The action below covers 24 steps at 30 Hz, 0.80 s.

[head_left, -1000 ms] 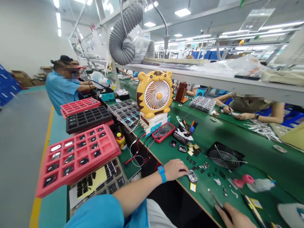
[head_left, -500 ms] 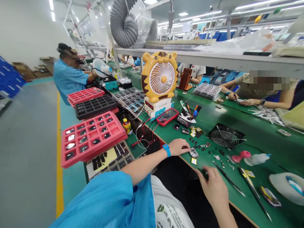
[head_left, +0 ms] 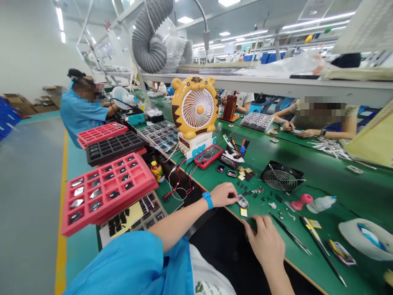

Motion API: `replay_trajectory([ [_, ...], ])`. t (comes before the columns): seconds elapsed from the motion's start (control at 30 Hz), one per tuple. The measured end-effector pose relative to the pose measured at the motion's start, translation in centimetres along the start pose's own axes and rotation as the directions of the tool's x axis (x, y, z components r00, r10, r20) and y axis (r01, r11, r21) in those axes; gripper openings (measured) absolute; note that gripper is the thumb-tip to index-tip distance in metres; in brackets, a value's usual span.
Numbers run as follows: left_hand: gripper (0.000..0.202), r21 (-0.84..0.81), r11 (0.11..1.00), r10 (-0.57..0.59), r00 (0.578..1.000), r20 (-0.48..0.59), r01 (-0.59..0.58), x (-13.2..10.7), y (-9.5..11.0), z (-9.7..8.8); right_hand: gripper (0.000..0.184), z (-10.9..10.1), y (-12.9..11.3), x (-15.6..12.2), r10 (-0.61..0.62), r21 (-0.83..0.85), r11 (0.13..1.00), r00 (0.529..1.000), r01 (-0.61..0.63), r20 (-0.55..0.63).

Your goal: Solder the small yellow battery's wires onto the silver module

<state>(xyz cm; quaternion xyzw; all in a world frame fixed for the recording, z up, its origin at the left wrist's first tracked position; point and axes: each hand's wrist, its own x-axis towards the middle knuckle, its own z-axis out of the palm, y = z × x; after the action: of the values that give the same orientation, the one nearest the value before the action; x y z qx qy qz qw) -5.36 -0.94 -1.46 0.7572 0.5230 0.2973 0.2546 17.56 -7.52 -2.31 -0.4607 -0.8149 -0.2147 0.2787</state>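
My left hand [head_left: 223,195], with a blue band at the wrist, is closed, its fingertips at the near-left edge of a small oval electronic device casing [head_left: 242,200] lying on the green bench. Beside the casing, toward me, lies a small yellow-edged battery [head_left: 243,212]. My right hand [head_left: 266,239] rests at the bench's front edge, thumb and fingers apart, holding nothing. To its right lie tweezers [head_left: 290,232] and a longer pointed tool [head_left: 322,249]. Small dark pads [head_left: 242,187] and loose bits are scattered beyond the casing.
A tiger-shaped fan [head_left: 196,108] stands behind a red multimeter [head_left: 208,156] with leads. At left are a red tray [head_left: 109,186] of dark parts and a black tray [head_left: 116,146]. A black fan [head_left: 281,176], a tape roll [head_left: 367,241] and co-workers surround the bench.
The camera view has turned slightly, so the bench and fan appear further left. Both hands keep nearly the same places relative to the casing and the bench edge.
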Motion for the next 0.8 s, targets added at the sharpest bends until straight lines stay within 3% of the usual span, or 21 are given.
replay_trajectory([
  [0.4, 0.012, -0.074, 0.993, 0.092, 0.996, -0.013, -0.093, -0.4, -0.7, 0.5, 0.043, 0.9, -0.9, 1.3, 0.012, -0.034, 0.999, 0.999, -0.01, 0.032],
  [0.7, 0.002, -0.037, 0.992, 0.117, 0.993, -0.011, -0.118, -0.7, -1.0, 1.0, 0.032, 2.6, 0.3, 0.7, -0.039, 0.08, 0.996, 0.998, 0.035, 0.049],
  [0.8, 0.027, 0.013, 0.995, 0.095, 0.995, 0.021, -0.095, -0.8, -0.9, 1.1, 0.03, 3.5, 0.8, -0.6, -0.04, 0.099, 0.995, 0.995, 0.031, 0.087],
])
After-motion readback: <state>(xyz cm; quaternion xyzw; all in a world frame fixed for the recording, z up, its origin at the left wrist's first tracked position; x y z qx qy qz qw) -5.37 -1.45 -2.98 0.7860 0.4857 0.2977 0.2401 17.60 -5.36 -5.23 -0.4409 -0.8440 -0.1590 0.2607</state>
